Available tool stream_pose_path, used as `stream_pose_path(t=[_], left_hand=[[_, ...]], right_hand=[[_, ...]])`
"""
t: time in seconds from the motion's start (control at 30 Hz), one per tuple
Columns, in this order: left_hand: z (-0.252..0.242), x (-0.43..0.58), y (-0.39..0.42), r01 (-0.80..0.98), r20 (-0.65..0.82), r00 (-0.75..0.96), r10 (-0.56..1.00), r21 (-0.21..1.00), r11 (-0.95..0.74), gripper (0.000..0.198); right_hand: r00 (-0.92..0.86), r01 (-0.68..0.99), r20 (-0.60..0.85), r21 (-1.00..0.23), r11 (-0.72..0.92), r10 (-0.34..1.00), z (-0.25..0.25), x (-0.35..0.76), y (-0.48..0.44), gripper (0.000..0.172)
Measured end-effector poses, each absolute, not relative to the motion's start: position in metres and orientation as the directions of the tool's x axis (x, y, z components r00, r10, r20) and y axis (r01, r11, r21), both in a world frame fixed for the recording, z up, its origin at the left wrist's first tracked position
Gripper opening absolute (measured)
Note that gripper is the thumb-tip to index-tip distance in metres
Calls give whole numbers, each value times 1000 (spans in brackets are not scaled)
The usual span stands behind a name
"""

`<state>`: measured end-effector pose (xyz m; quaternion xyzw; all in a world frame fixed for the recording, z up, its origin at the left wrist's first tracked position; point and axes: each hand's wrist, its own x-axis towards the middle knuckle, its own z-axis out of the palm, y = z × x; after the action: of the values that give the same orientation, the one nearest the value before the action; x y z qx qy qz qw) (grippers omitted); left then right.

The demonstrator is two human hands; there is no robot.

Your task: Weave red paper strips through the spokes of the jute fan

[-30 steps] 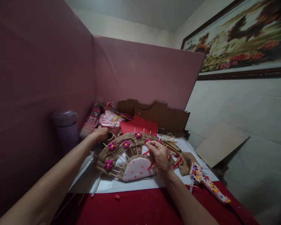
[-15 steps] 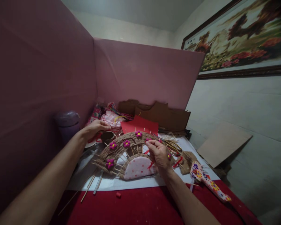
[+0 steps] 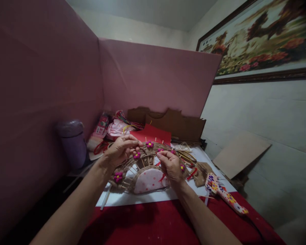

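Observation:
A fan-shaped twine weaving (image 3: 127, 162) on thin sticks lies before me, with magenta flowers (image 3: 149, 144) along its arc and a half-round white, red-dotted cloth pad (image 3: 151, 181) at its base. My left hand (image 3: 123, 149) is over the upper left of the arc, finger and thumb pinched on a thin dark brown strand (image 3: 144, 150). My right hand (image 3: 170, 165) is over the right side, fingertips pinched together close to a flower. Whatever lies between them is too small to make out. My right hand hides part of the arc and pad.
A floral-patterned glue gun (image 3: 225, 194) lies at the right, its cord trailing forward. A purple lidded cup (image 3: 72, 144) stands at the left. Behind are red paper (image 3: 155, 134), torn cardboard (image 3: 168, 124) and bundled cloth (image 3: 118, 128). A burlap piece (image 3: 202, 173) lies right of the weaving.
My left hand has moved right and nearer, from beside the dark round container to over the arc, close to my right hand. My right hand has stayed nearly in place, still pinched.

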<state>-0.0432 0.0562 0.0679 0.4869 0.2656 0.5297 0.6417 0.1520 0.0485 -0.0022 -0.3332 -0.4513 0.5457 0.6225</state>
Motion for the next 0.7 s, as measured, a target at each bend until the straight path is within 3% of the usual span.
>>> stream_pose_path(t=[0.27, 0.5, 0.7], left_hand=[[35, -11, 43, -525, 196, 412, 890, 849, 56, 14], [27, -5, 34, -520, 80, 355, 931, 845, 126, 19], [15, -5, 35, -499, 111, 329, 938, 863, 73, 16]], right_hand=[[19, -414, 255, -878, 240, 967, 4, 153, 43, 23], [25, -322, 350, -884, 339, 936, 6, 150, 34, 21], [-2, -261, 405, -883, 391, 914, 6, 148, 29, 17]])
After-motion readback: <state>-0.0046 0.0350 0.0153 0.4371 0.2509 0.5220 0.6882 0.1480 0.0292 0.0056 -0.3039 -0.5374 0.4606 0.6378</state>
